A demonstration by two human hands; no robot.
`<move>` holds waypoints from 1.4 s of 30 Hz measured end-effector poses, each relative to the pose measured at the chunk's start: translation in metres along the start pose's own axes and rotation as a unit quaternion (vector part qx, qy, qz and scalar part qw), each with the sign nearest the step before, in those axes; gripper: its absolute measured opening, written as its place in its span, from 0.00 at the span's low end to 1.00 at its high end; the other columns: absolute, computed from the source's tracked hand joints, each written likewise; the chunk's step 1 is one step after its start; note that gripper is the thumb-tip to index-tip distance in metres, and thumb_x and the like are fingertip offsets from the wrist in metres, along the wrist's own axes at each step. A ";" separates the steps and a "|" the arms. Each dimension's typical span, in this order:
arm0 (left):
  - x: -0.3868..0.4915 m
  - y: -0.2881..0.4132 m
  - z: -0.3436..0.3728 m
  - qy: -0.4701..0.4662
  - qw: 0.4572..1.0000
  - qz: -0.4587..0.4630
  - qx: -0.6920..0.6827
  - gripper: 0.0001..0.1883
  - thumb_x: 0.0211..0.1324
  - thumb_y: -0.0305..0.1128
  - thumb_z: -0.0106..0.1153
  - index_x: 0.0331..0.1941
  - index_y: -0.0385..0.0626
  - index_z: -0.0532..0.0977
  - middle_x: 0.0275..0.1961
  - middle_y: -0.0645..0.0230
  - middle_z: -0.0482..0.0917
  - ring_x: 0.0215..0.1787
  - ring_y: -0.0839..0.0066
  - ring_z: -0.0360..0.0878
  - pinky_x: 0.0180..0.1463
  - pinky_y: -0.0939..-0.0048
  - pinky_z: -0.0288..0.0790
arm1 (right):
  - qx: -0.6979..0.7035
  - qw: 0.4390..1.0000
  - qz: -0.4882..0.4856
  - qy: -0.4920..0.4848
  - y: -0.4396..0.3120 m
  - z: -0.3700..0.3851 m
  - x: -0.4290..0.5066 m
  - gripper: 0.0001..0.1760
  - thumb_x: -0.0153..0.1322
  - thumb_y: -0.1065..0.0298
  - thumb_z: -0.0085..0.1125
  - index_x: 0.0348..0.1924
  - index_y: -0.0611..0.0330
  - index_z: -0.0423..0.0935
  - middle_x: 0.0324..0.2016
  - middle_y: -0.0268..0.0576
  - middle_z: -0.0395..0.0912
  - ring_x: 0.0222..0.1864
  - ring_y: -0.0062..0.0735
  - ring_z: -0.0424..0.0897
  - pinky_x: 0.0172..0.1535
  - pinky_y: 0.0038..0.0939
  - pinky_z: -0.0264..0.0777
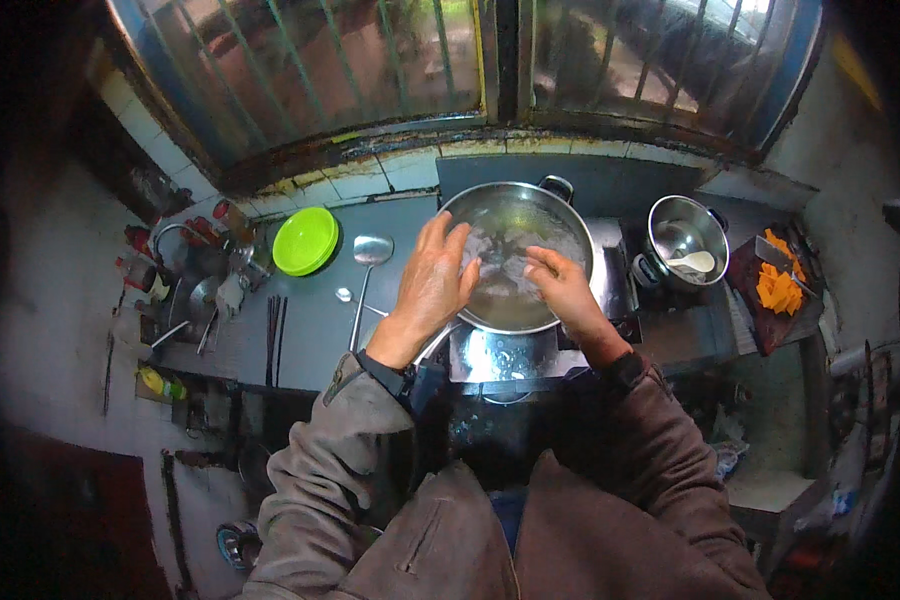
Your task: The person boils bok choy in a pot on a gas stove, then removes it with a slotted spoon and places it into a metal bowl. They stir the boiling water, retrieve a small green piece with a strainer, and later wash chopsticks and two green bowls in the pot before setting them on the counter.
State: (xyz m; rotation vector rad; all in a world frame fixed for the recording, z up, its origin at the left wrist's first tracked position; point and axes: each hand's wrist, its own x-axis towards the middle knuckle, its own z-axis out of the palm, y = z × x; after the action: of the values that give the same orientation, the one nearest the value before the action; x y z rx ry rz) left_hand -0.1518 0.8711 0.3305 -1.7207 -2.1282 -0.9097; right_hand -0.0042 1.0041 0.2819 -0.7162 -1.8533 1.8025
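A wide stainless steel pot (583,289) stands on the cooktop (487,358) before me, holding liquid with pale, blurred patches in it. Over its left side is my left hand (433,277), palm turned inward, thumb and fingers spread with nothing visible between them. My right hand (566,287) hovers above the right part of the pot. Its fingers are loosely bent and apart, and I see no object in them. To the left of the pot lie a metal turner (373,250) and a small metal spoon (343,295).
Bright green plates (304,241) are stacked at the left, behind dark chopsticks (276,337). Bottles (141,274) crowd the far left. At right, a smaller pot (675,225) holds a white spoon (694,262); beyond it orange slices (780,291) lie on a cutting board (776,330) beside a knife (772,253).
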 end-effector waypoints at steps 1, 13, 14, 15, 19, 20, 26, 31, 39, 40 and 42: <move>-0.004 0.000 0.000 -0.056 0.998 -0.002 0.003 0.22 0.50 0.30 0.58 0.50 0.34 0.69 0.54 0.43 0.68 0.57 0.49 0.67 0.58 0.59 0.64 | -0.054 0.998 -0.015 -0.011 0.003 0.000 0.000 0.27 0.66 0.62 0.54 0.56 0.65 0.67 0.54 0.51 0.69 0.57 0.44 0.68 0.56 0.41 0.63; -0.018 -0.012 0.021 -0.348 0.937 -0.021 -0.015 0.12 0.53 0.35 0.55 0.36 0.37 0.74 0.34 0.48 0.78 0.41 0.49 0.76 0.43 0.54 0.70 | -0.411 0.895 -0.058 -0.164 0.003 -0.028 0.004 0.20 0.61 0.64 0.56 0.43 0.64 0.77 0.34 0.58 0.78 0.40 0.53 0.78 0.45 0.42 0.70; -0.019 -0.010 0.024 -0.341 0.940 -0.015 -0.018 0.13 0.52 0.36 0.55 0.33 0.37 0.74 0.33 0.48 0.78 0.41 0.50 0.76 0.42 0.54 0.71 | -0.411 0.896 -0.069 -0.152 0.004 -0.028 0.005 0.18 0.60 0.64 0.56 0.41 0.63 0.78 0.34 0.58 0.78 0.41 0.54 0.78 0.45 0.43 0.70; -0.019 -0.008 0.026 -0.342 0.939 -0.022 -0.011 0.13 0.52 0.36 0.55 0.34 0.37 0.74 0.33 0.48 0.78 0.41 0.50 0.76 0.42 0.54 0.70 | -0.423 0.890 -0.083 -0.149 0.005 -0.029 0.007 0.17 0.60 0.63 0.56 0.40 0.63 0.78 0.34 0.58 0.78 0.41 0.54 0.78 0.45 0.43 0.70; -0.015 0.003 0.030 -0.342 0.939 -0.047 0.007 0.12 0.52 0.36 0.55 0.34 0.38 0.74 0.33 0.47 0.78 0.41 0.50 0.76 0.42 0.53 0.70 | -0.476 0.873 -0.046 -0.092 0.009 -0.034 0.010 0.14 0.60 0.63 0.55 0.35 0.62 0.79 0.34 0.58 0.78 0.41 0.55 0.77 0.45 0.45 0.70; -0.013 0.006 0.030 -0.353 0.934 -0.046 -0.006 0.13 0.53 0.35 0.54 0.38 0.37 0.74 0.35 0.47 0.78 0.42 0.49 0.76 0.43 0.54 0.70 | -0.471 0.877 -0.047 -0.081 0.009 -0.036 0.010 0.14 0.61 0.63 0.55 0.35 0.62 0.79 0.34 0.57 0.78 0.41 0.55 0.77 0.45 0.45 0.70; -0.013 0.027 0.035 -0.334 0.942 -0.028 -0.016 0.14 0.54 0.33 0.54 0.41 0.36 0.74 0.34 0.47 0.78 0.41 0.50 0.76 0.42 0.55 0.69 | -0.490 0.867 -0.039 -0.081 0.002 -0.047 0.005 0.18 0.63 0.61 0.53 0.40 0.64 0.77 0.35 0.57 0.78 0.41 0.54 0.77 0.45 0.44 0.70; -0.016 0.038 0.046 -0.344 0.937 -0.049 -0.024 0.14 0.54 0.34 0.54 0.41 0.36 0.74 0.35 0.48 0.78 0.41 0.50 0.75 0.43 0.56 0.69 | -0.485 0.870 -0.059 -0.066 0.004 -0.054 0.006 0.17 0.64 0.61 0.52 0.40 0.64 0.78 0.32 0.57 0.79 0.39 0.55 0.77 0.44 0.46 0.70; -0.021 0.034 0.060 -0.293 0.951 -0.082 -0.063 0.23 0.52 0.28 0.55 0.54 0.40 0.65 0.54 0.44 0.68 0.51 0.47 0.70 0.52 0.57 0.67 | -0.418 0.877 -0.238 -0.013 0.018 -0.045 0.009 0.30 0.62 0.65 0.58 0.57 0.58 0.64 0.56 0.61 0.60 0.55 0.61 0.65 0.54 0.45 0.64; -0.022 0.033 0.063 -0.284 0.953 -0.082 -0.067 0.26 0.52 0.28 0.55 0.57 0.41 0.62 0.56 0.43 0.65 0.54 0.46 0.68 0.54 0.57 0.67 | -0.455 0.856 -0.245 -0.009 0.020 -0.043 0.010 0.33 0.62 0.65 0.59 0.60 0.56 0.61 0.59 0.59 0.55 0.57 0.62 0.61 0.56 0.45 0.62; -0.018 0.027 0.068 -0.301 0.948 -0.076 -0.065 0.35 0.52 0.27 0.56 0.63 0.46 0.53 0.63 0.41 0.57 0.60 0.44 0.63 0.59 0.56 0.64 | -0.474 0.840 -0.263 -0.018 0.023 -0.041 0.015 0.40 0.60 0.69 0.61 0.63 0.51 0.56 0.62 0.57 0.50 0.62 0.63 0.55 0.60 0.46 0.57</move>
State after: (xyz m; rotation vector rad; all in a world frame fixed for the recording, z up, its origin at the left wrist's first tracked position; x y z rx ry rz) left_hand -0.1092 0.9015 0.2767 -2.1340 -2.6578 -0.6166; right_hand 0.0122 1.0452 0.2601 -0.3789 -2.6101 0.4838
